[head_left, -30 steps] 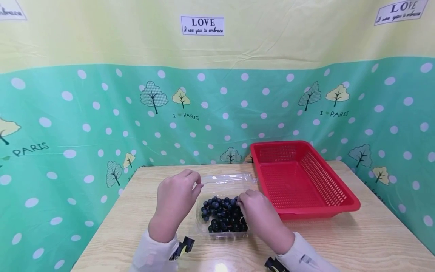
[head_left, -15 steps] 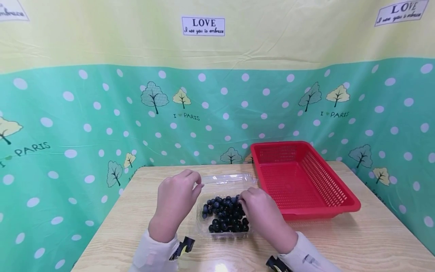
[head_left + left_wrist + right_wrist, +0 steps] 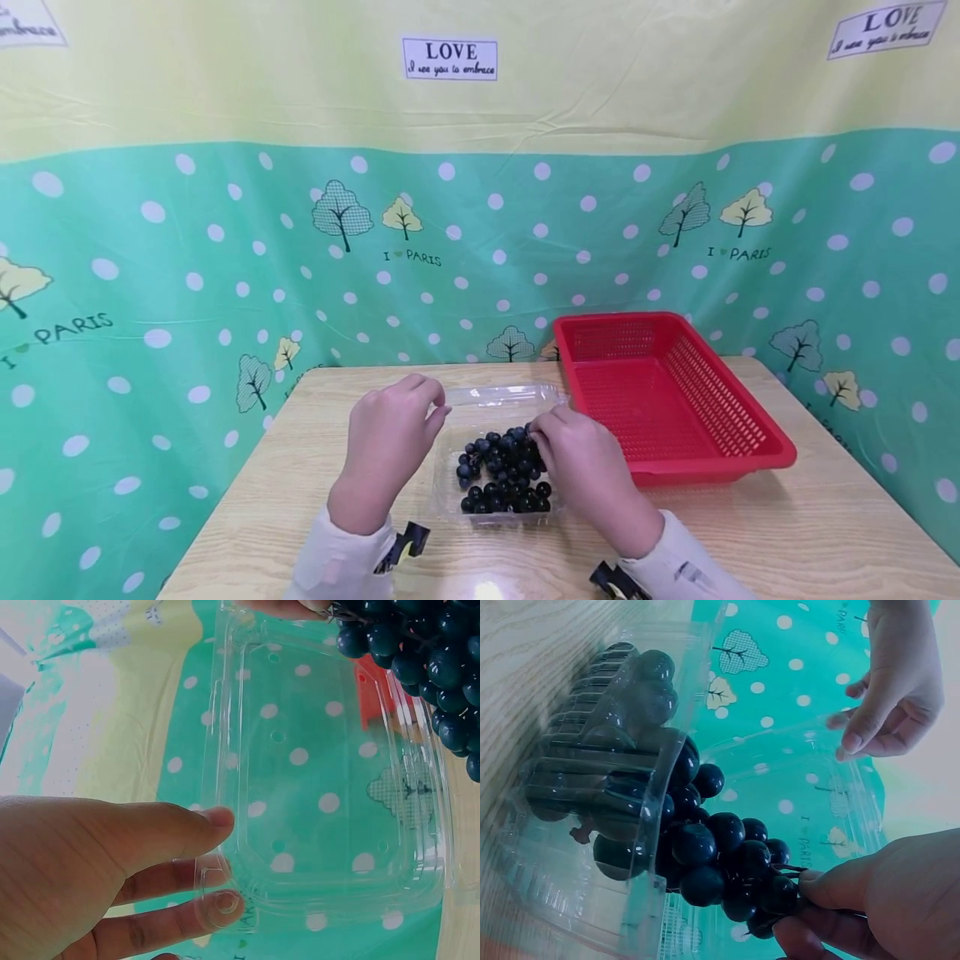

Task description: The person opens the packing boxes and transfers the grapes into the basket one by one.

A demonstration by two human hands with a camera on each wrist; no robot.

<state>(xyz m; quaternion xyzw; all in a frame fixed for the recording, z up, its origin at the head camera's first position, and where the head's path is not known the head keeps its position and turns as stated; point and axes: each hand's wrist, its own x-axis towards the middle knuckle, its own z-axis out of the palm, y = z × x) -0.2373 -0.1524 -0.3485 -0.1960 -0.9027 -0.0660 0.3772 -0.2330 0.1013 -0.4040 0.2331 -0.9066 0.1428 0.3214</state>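
A clear plastic clamshell box (image 3: 447, 502) stands on the table with dark grapes in it, its lid (image 3: 315, 787) tipped up at the far side. My left hand (image 3: 396, 450) pinches the lid's corner between thumb and fingers, as the left wrist view shows. My right hand (image 3: 588, 475) pinches the stem of a bunch of grapes (image 3: 720, 851) at the box's right side. That bunch is partly raised above the rim, while its lower grapes are still within the box. More grapes (image 3: 510, 503) lie along the front wall.
A red plastic basket (image 3: 652, 408) with slotted walls stands right behind the box, close to my right hand. The light wooden table (image 3: 300, 500) carries everything. A green and yellow printed cloth (image 3: 480, 225) hangs behind and at the sides.
My right hand has risen slightly and shifted right, drawing the bunch of grapes with it. The bunch's left end has pulled away from the box's left side. My left hand keeps its place.
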